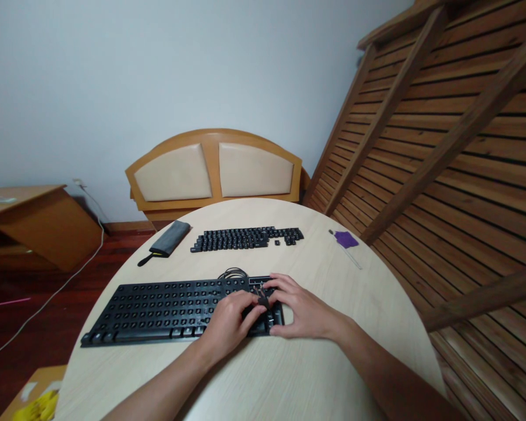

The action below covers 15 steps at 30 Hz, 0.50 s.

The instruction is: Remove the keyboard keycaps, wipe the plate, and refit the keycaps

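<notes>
Your left hand [230,316] pinches a small dark tool [263,300] over the right end of the black keyboard [158,304].
Your right hand [304,311] spreads around that same end, though whether it clasps the keyboard or merely steadies it, you cannot tell from here; if its hold is light, a sideways tug could slide the keyboard across the table [324,263], and a loose pinch could let the tool slip and scrape. Count one keyboard, one tool, one grey pouch [170,238], one purple cloth [345,239] and one block of loose keys [232,239] (too small and crowded to number surely), with one lone key [277,242] apart.
</notes>
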Each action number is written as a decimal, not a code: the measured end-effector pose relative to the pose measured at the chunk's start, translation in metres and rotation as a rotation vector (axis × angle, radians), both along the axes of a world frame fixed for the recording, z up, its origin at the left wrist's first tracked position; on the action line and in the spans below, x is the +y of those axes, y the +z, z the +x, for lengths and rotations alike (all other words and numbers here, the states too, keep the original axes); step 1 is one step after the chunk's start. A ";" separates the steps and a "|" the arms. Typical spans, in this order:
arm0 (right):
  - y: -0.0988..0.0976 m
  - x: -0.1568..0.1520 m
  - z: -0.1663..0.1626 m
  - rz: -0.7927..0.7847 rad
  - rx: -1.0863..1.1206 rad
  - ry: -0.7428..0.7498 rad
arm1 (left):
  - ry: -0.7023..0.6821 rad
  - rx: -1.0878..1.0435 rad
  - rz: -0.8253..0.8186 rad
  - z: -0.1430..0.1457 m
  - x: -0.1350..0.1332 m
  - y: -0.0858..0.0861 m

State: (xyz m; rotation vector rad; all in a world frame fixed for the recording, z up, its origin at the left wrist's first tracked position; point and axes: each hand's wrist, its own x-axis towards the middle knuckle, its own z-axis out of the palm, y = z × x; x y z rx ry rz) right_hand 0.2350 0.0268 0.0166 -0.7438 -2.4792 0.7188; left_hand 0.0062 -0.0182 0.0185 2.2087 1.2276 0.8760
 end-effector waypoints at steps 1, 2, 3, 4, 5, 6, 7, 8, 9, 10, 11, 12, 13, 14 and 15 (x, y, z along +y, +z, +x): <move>0.000 0.000 0.000 0.005 -0.002 0.003 | -0.009 0.018 0.022 0.000 -0.001 0.000; 0.000 0.000 0.000 0.009 0.000 0.005 | -0.024 0.043 0.045 0.000 -0.001 -0.001; 0.000 0.000 0.000 0.011 0.003 0.005 | -0.043 0.067 0.064 0.001 -0.002 -0.001; 0.001 0.000 -0.001 0.012 0.006 0.003 | -0.064 0.086 0.076 0.001 -0.002 -0.002; 0.001 0.000 -0.001 0.013 0.010 -0.001 | -0.081 0.094 0.078 0.001 -0.003 -0.002; 0.001 0.000 -0.001 0.014 0.013 -0.005 | -0.088 0.090 0.072 0.001 -0.003 -0.003; 0.001 -0.001 -0.002 0.013 0.017 -0.008 | -0.083 0.077 0.058 0.001 -0.003 -0.003; 0.001 -0.001 -0.002 0.011 0.020 -0.010 | -0.070 0.058 0.042 0.001 -0.003 -0.003; 0.001 -0.001 -0.003 0.007 0.026 -0.011 | -0.054 0.037 0.025 0.001 -0.003 -0.003; 0.000 -0.001 -0.003 0.000 0.033 -0.012 | -0.039 0.019 0.011 0.001 -0.002 -0.003; 0.000 -0.001 -0.003 -0.010 0.042 -0.015 | -0.025 0.003 0.001 0.001 -0.002 -0.003; -0.001 -0.001 -0.004 -0.022 0.050 -0.020 | -0.018 -0.009 -0.007 0.001 -0.001 -0.002; -0.001 -0.001 -0.004 -0.033 0.056 -0.026 | -0.015 -0.018 -0.013 0.002 -0.001 -0.002; -0.002 -0.001 -0.005 -0.043 0.061 -0.032 | -0.014 -0.023 -0.018 0.002 -0.001 -0.002; -0.003 -0.001 -0.005 -0.051 0.064 -0.037 | -0.011 -0.026 -0.025 0.002 0.000 -0.001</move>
